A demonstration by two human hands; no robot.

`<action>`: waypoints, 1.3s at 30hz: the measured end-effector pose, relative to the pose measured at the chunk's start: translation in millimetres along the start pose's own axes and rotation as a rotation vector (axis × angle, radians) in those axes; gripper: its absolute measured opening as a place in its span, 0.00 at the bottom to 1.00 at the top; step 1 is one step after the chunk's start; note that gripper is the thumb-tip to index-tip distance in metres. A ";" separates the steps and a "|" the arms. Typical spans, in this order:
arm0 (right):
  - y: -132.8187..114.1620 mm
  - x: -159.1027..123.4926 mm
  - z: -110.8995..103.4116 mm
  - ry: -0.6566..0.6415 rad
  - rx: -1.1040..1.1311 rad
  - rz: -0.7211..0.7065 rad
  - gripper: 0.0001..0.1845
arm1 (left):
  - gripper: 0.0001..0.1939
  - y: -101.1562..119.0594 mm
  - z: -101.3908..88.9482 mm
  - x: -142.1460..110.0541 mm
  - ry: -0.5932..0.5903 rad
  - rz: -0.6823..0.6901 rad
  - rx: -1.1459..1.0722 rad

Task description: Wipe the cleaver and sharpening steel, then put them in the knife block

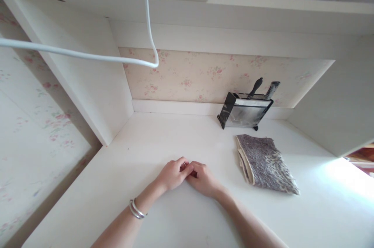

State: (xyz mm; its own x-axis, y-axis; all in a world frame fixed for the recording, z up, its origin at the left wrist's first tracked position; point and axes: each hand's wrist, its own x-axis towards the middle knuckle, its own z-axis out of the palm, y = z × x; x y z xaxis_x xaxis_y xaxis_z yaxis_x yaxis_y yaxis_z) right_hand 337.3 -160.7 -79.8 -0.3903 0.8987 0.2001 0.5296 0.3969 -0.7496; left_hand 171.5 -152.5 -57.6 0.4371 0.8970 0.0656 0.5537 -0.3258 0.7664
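Observation:
My left hand (174, 174) and my right hand (204, 178) rest together on the white desk top (163, 139), fingertips touching, fingers curled inward. Nothing shows plainly between them. A silver bangle (136, 209) circles my left wrist. A folded grey speckled cloth (265, 162) lies flat on the desk to the right of my right hand, well apart from it.
A small black-framed stand with a shiny panel (247, 110) leans at the back wall behind the cloth. A white cable (87, 56) hangs across from the left. A white shelf (292, 6) overhead holds bottles. White side panels close in left and right.

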 end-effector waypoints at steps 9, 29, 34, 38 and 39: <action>1.1 -0.6 2.2 -0.003 0.015 0.014 0.04 | 0.16 -1.3 1.0 -0.8 0.001 0.001 0.031; 3.3 -0.3 2.8 -0.008 -0.008 -0.002 0.03 | 0.16 -6.1 3.6 -0.9 -0.003 0.009 0.079; 3.5 0.3 2.9 -0.010 -0.011 -0.009 0.03 | 0.15 -5.7 3.9 0.0 -0.008 0.011 0.081; 2.6 0.3 2.3 -0.009 -0.010 -0.009 0.03 | 0.16 -5.4 3.9 -0.1 -0.004 0.006 0.081; 2.2 0.1 2.0 -0.008 -0.010 -0.006 0.04 | 0.16 -5.2 3.8 -0.3 -0.004 0.004 0.084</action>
State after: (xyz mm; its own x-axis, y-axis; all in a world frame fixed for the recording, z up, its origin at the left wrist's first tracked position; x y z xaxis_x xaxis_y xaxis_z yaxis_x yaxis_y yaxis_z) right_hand 336.9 -160.1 -82.8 -0.3995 0.8948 0.1994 0.5350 0.4042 -0.7419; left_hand 171.2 -152.2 -64.1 0.4422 0.8945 0.0660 0.6090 -0.3534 0.7101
